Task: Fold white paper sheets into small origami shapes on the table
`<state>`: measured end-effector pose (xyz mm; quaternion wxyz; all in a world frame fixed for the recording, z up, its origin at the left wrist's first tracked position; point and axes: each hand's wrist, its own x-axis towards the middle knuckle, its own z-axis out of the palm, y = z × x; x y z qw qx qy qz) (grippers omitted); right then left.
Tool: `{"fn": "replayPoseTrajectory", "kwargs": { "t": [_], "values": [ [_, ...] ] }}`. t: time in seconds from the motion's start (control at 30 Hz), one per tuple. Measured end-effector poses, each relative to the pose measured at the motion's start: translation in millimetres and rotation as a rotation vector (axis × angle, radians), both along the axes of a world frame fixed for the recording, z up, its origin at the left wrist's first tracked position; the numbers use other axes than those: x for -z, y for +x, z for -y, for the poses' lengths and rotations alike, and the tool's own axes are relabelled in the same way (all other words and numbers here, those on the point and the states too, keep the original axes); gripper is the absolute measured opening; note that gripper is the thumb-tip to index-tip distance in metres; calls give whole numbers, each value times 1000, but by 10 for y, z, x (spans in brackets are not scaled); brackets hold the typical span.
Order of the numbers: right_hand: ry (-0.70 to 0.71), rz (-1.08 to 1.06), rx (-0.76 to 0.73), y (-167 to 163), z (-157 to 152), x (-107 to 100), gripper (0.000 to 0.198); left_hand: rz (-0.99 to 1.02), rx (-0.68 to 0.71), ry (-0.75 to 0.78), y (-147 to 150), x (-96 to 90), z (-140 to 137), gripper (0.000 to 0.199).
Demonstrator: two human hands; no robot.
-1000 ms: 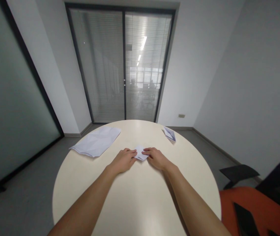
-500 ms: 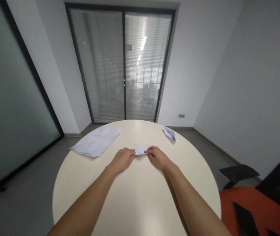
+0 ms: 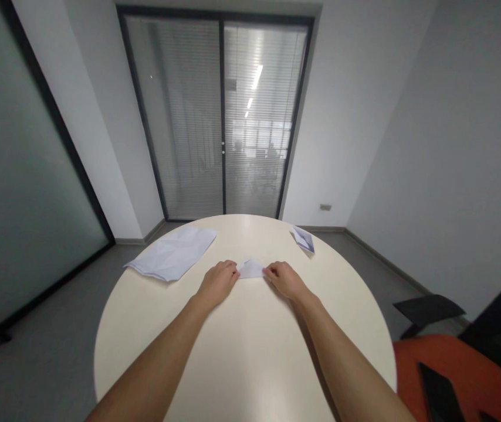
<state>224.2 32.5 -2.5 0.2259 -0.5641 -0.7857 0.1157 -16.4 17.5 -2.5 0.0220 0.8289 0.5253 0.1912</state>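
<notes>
Between my two hands a small folded piece of white paper lies at the middle of the round table, its long straight edge toward me and a low peak at the far side. My left hand pinches the paper's left corner, fingers closed. At the right corner, my right hand grips it between thumb and curled fingers. The fingertips cover both corners.
White creased sheets of paper lie at the far left of the cream table. A folded paper piece stands near the far right edge. An orange chair with a black armrest is at the right.
My left hand has shifted slightly left, and more of the folded paper shows between my hands, now with a flatter, wider triangular front. The other papers have stayed put.
</notes>
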Motion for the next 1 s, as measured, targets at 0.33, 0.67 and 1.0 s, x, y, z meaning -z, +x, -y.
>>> {"fn": "replayPoseTrajectory", "kwargs": {
  "t": [0.33, 0.67, 1.0],
  "values": [
    [21, 16, 0, 6, -20, 42, 34, 63, -21, 39, 32, 108, -26, 23],
    [24, 48, 28, -67, 19, 31, 27, 132, -53, 27, 53, 132, -40, 12],
    [151, 46, -317, -299, 142, 39, 45, 167, -16, 44, 55, 160, -51, 24]
  ]
}}
